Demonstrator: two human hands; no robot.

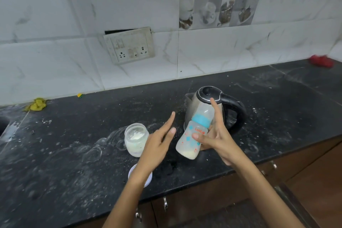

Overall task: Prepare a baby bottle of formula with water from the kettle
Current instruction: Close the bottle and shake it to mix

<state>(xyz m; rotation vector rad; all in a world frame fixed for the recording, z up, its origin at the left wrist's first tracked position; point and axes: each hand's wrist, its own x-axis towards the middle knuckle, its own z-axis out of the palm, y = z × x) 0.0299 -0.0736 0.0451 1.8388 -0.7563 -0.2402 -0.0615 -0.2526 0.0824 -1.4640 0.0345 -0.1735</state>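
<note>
The baby bottle [192,135] is tilted in the air in front of the kettle [214,109], capped, with pale formula pooled at its base. My right hand [220,140] holds it, thumb pressed on its front and forefinger straight up along the clear cap. My left hand [159,140] hovers just beside it, fingers straight and slightly spread, holding nothing, above the open powder jar [136,139] on the black desk [64,163].

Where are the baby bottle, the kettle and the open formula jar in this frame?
baby bottle [192,136]: head view, on its printed body below the blue collar.
kettle [208,93]: head view, on the black lid.
formula jar [136,133]: head view, on the white powder seen through its open mouth.
</note>
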